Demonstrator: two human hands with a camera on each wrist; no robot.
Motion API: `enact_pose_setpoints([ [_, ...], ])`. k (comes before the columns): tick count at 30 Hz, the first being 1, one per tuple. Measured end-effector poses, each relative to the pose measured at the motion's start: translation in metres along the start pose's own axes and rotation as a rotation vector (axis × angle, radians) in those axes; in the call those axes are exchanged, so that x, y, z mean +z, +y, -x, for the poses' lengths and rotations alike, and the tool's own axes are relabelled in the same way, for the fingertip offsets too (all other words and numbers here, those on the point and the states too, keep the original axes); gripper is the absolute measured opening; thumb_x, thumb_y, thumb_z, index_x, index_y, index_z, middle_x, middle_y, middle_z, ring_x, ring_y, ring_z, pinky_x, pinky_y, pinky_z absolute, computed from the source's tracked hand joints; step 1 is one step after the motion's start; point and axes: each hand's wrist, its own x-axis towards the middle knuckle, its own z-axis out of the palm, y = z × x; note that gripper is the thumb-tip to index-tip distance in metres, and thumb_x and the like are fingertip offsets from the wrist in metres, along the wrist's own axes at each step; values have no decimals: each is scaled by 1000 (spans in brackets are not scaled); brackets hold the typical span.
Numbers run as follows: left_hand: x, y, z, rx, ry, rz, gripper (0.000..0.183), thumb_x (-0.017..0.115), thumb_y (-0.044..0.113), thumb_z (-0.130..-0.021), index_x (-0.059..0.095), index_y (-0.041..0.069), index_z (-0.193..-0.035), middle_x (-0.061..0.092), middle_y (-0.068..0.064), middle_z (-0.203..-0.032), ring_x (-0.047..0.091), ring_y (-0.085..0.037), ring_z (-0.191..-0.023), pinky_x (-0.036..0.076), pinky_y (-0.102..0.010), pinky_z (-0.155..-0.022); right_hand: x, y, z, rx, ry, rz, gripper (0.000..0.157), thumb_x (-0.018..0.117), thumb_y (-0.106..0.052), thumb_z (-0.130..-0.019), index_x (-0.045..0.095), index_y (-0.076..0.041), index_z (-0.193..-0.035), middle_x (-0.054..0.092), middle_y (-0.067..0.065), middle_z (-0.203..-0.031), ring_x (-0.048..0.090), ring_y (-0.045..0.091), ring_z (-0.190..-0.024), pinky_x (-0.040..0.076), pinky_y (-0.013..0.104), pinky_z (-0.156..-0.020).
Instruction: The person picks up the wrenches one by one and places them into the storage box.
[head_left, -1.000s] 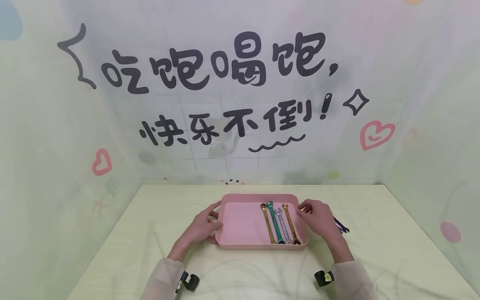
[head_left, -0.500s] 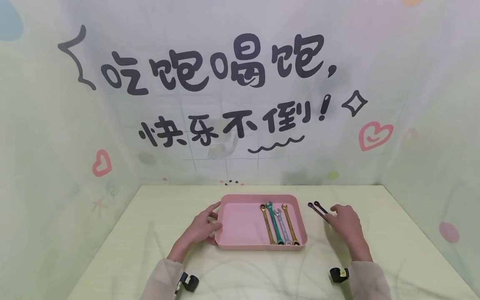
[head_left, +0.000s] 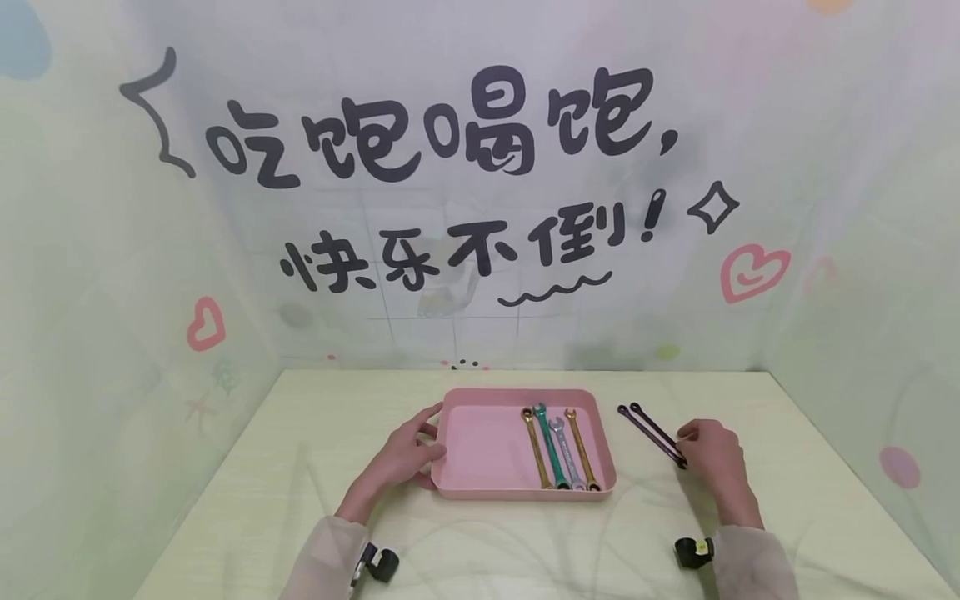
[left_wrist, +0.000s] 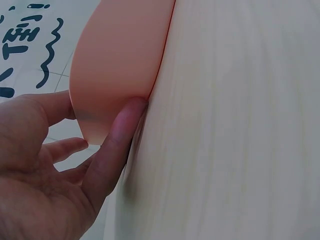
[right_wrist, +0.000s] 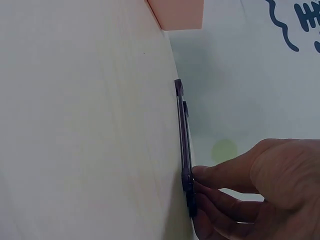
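Note:
A pink tray (head_left: 483, 450) lies on the table, and several combination wrenches rest in its right half: gold (head_left: 536, 450), green (head_left: 551, 446), silver (head_left: 567, 454) and another gold one. My left hand (head_left: 405, 446) holds the tray's left end, thumb low on the near side and fingers at the rim, as the left wrist view shows. Right of the tray, two dark purple wrenches (head_left: 651, 435) lie side by side. My right hand (head_left: 716, 458) has its fingertips (right_wrist: 200, 172) right at their near ends; I cannot tell whether it pinches one.
The pale wooden table (head_left: 810, 508) is bounded by a printed wall (head_left: 600, 333) with large lettering at the back and by pale walls on both sides. Black wrist cameras (head_left: 384, 565) sit near both sleeves.
My right hand has left the tray's right end and moved right, then slid along the dark wrenches to their near ends. The left hand and tray have stayed put.

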Motion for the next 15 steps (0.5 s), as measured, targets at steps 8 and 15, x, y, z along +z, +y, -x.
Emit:
enact_pose_setpoints([
  [8, -1, 2, 0, -9, -4, 4, 75, 67, 9, -89, 34, 21, -156, 53, -20, -129, 63, -24, -84, 63, -40, -52, -5, -2, -3, -19, -81, 30, 26, 64, -6, -81, 72, 6, -102, 72, 22, -97, 65, 31, -84, 55, 44, -68],
  [15, -1, 1, 0, -12, -1, -8, 75, 67, 9, -89, 34, 21, -156, 53, -20, -129, 62, -23, -84, 63, -39, -52, -7, -4, -5, 23, -169, 41, 19, 70, -10, -82, 73, 5, -94, 70, 15, -86, 60, 24, -76, 49, 32, -62],
])
